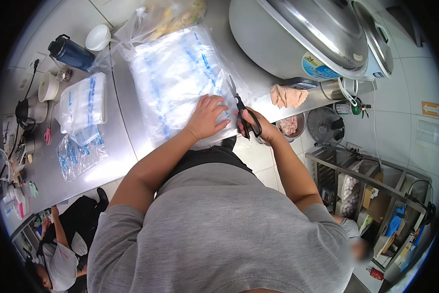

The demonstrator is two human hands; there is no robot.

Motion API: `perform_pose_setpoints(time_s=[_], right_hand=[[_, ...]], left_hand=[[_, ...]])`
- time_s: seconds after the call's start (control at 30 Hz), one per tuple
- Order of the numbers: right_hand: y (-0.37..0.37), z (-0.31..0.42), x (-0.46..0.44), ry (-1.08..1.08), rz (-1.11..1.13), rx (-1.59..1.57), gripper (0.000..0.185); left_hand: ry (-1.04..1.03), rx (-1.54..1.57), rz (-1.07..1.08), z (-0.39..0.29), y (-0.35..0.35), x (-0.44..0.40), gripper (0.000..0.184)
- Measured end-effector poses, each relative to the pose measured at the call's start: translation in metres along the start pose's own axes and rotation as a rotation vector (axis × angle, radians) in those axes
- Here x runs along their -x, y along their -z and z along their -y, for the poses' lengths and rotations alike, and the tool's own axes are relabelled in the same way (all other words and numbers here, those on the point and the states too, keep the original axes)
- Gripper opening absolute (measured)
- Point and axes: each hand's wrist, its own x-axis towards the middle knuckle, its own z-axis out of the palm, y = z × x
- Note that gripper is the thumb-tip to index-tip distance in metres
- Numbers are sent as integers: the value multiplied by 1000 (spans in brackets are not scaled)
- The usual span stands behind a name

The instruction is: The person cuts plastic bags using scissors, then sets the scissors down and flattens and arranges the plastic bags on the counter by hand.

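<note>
My left hand (208, 116) lies with fingers spread on a wide stack of clear plastic bags (173, 78) with blue print, near its front right corner. In my right hand (251, 124) are black-handled scissors (244, 110), held at the right edge of the stack. Their metal blades point away from me and look slightly parted, lying beside the plastic. A crumpled tan cloth or paper (288, 96) rests on the metal table to the right of the scissors.
A large lidded pot (273, 39) stands at the back right. A smaller bag stack (83, 105), a dark bottle (73, 53) and a white bowl (98, 37) are on the left. Below the right edge sits a bowl of meat (288, 126). Another person (63, 259) is at lower left.
</note>
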Motion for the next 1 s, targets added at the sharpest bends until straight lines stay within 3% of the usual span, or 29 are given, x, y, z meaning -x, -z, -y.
perform_pose_setpoints(time_s=[0.27,0.47,0.67,0.77,0.87,0.97,1.0], right_hand=[[-1,6,-3,-61,-44,115,54],[-6,8,-4,-51,-98,34,52],[-12,15,13,38,-6,-185,55],[-21,20,28,103,23,-258,58],[-37,23,34,108,84,-407,69],[-56,40,38,83,156,-598,73],[-59,46,39,70,176,-673,72]], left_hand=[[-15,13,16,1,0,1,38],[20,-2,-4,3,-4,3,55],[230,10,-125,-11,10,-7,79],[195,14,-150,-26,23,-9,84],[159,-33,-167,-40,36,-1,87],[184,175,-288,-42,44,18,80],[289,291,-185,-41,51,30,74]])
